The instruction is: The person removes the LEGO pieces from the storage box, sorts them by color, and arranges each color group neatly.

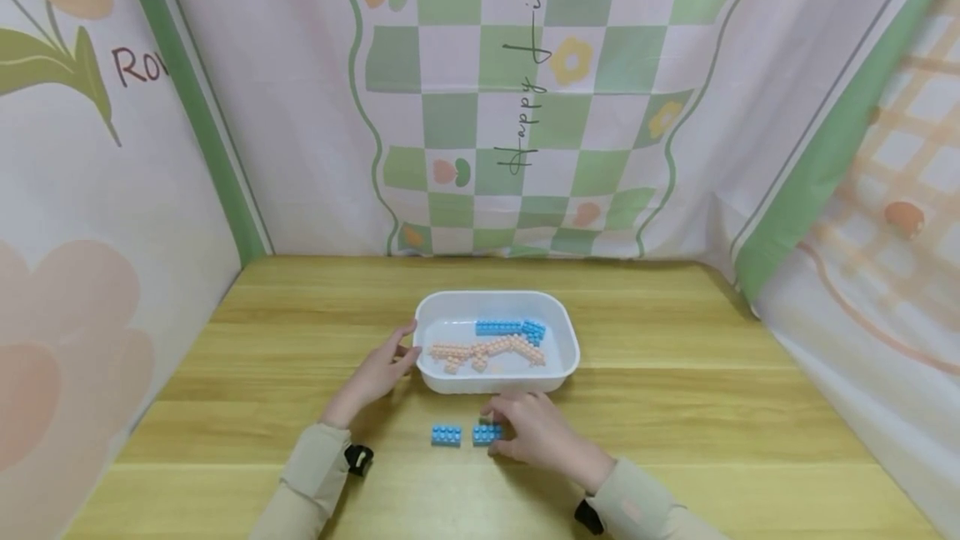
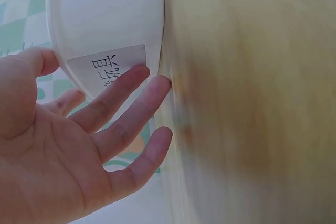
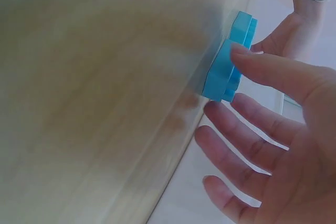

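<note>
My right hand (image 1: 543, 432) has its thumb and fingers at opposite sides of a blue studded toy brick (image 1: 484, 435), which sits on the table studs up. In the right wrist view the thumb lies against one side of this brick (image 3: 218, 73), with fingertips at its other end. Just left of it is a second, similar blue brick (image 1: 446, 437). My left hand (image 1: 384, 369) touches the left end of a white plastic box (image 1: 495, 385). Seen from the left wrist, the thumb is at the rim, and loosely spread fingers reach a printed label (image 2: 113, 66) on the box's side.
Inside the box lie joined blue bricks (image 1: 498, 327) along the back and a chain of small peach pieces (image 1: 504, 347) in front. The wooden table (image 1: 675, 440) ends at a patterned fabric backdrop (image 1: 517, 107), with more fabric on both sides.
</note>
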`<state>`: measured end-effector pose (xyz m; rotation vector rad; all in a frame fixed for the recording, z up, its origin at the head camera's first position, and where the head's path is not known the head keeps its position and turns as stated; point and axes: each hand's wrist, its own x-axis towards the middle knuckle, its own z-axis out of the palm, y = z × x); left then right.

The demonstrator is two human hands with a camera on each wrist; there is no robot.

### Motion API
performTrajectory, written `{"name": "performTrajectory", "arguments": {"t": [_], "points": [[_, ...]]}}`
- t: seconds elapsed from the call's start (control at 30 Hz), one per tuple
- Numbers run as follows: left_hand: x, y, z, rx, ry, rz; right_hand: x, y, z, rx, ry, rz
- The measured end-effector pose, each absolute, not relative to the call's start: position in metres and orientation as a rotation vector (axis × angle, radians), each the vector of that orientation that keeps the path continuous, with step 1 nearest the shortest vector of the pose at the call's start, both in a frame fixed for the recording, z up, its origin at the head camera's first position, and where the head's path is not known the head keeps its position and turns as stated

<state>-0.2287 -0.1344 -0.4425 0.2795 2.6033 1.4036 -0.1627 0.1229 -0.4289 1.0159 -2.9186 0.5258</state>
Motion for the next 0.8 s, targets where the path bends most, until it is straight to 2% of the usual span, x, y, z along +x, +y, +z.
{"name": "performTrajectory", "arguments": {"t": [0.8], "points": [[-0.229, -0.133, -0.443, 0.280, 2.604, 1.437, -0.162, 0.143, -0.402, 0.887, -2.671, 0.837]]}}
